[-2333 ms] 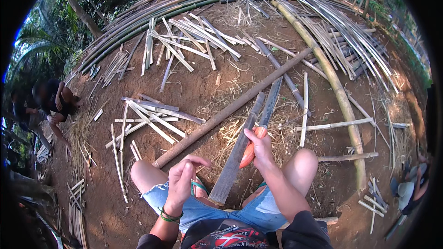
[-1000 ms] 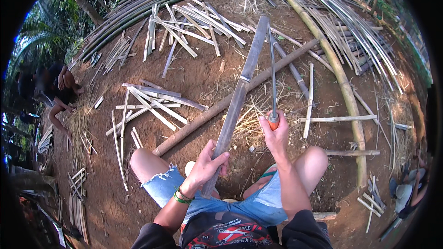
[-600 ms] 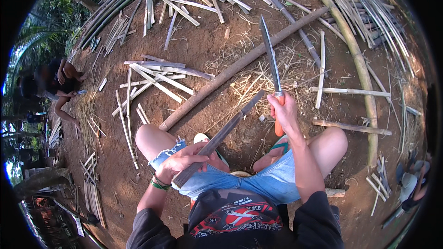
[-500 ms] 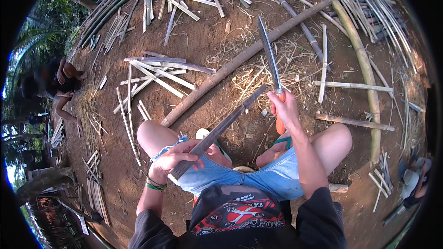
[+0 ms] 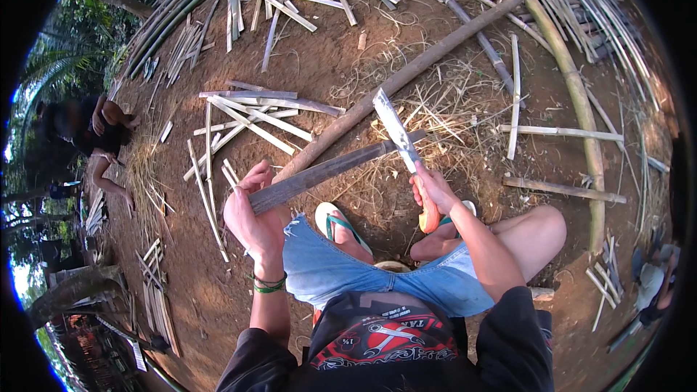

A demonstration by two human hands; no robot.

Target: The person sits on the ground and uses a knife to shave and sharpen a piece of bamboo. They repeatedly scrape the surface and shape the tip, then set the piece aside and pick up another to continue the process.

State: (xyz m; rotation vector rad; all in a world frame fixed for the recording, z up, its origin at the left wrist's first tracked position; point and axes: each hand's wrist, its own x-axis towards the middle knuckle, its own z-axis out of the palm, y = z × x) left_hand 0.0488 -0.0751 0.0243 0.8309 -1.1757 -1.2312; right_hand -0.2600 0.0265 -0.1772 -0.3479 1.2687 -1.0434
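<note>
My left hand (image 5: 259, 212) holds the near end of a dark, weathered bamboo strip (image 5: 319, 173) between palm and fingers; some fingers are hidden under it. The strip slants up to the right over my lap. In my right hand (image 5: 435, 190) is a machete (image 5: 396, 129), gripped by its orange handle (image 5: 429, 219). Its broad, bright blade points up and to the left, and crosses the strip near its far end. Whether the edge touches the strip I cannot tell.
A round pole (image 5: 406, 80) lies diagonally ahead on the dirt, with pale shavings (image 5: 454, 120) beside it. Split bamboo strips (image 5: 254, 112) lie in a pile to the left. A thick bamboo pole (image 5: 573, 94) runs along the right. Another person (image 5: 91, 131) sits far left.
The machete has swung down and left, its flat now showing bright. The strip has tilted closer to level, and my left hand has risen with its palm turned up.
</note>
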